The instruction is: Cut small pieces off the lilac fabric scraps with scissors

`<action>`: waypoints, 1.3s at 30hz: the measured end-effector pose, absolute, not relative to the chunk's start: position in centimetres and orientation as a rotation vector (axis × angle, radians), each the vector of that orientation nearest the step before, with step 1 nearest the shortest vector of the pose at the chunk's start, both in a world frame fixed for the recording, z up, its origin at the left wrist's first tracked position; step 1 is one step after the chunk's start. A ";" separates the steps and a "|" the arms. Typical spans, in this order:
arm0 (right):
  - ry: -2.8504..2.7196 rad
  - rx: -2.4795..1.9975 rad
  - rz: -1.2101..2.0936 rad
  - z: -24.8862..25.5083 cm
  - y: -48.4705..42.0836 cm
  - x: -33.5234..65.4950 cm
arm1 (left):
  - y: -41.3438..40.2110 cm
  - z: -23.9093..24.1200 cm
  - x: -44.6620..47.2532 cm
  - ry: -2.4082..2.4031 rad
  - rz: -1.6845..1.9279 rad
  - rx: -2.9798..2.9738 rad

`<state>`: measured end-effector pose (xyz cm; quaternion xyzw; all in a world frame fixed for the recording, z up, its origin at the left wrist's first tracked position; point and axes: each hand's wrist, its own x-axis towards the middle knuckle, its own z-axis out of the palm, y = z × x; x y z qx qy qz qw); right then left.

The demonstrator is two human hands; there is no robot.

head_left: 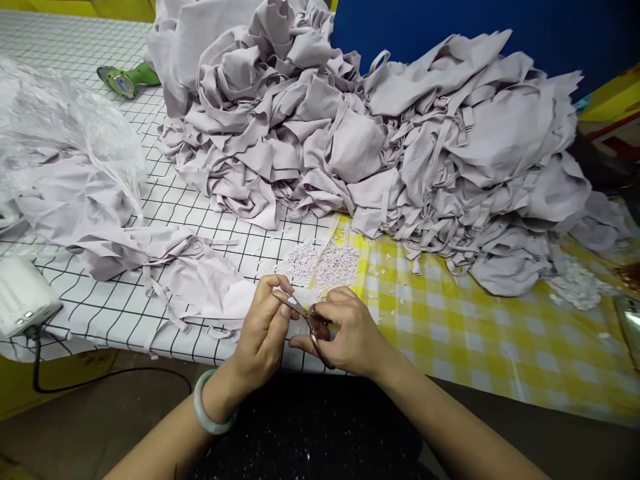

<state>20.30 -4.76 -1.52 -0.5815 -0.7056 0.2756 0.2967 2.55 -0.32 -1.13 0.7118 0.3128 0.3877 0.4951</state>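
Note:
My right hand [357, 330] grips a pair of scissors [299, 307], its fingers through the bronze-coloured handles. The blades point left, towards my left hand [263, 333], which wears a pale bangle at the wrist. The fingers of that hand are pinched together beside the blade tips; whatever they hold is too small to make out. Just beyond both hands lies a heap of small pale scraps [337, 263]. A lilac-grey fabric piece with straps [200, 283] stretches along the table left of my left hand.
A large pile of lilac-grey fabric pieces [310, 127] fills the back and right. A clear plastic bag [75, 127], a green-handled tool [131, 80] and a white device with a cable [25, 297] are at left. More scraps [580, 283] lie far right on the yellow checked cloth [450, 333].

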 end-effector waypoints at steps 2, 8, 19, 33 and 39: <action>-1.863 -1.545 0.699 -1.7 -4.9 20.4 | -0.2 -1.2 2.7 0.754 0.919 1.734; -1.841 -1.599 0.520 -2.4 -5.7 20.7 | 0.1 -1.7 3.6 0.720 0.878 1.778; -1.591 -1.875 0.490 -4.5 -7.5 22.3 | 0.5 -2.8 4.9 0.659 0.750 1.970; -1.770 -1.347 0.818 -3.6 -3.9 14.3 | -1.0 -2.6 -10.6 1.641 0.359 2.447; -1.533 -1.292 1.052 -3.7 -0.4 8.2 | -1.2 0.3 -8.4 1.338 0.779 1.743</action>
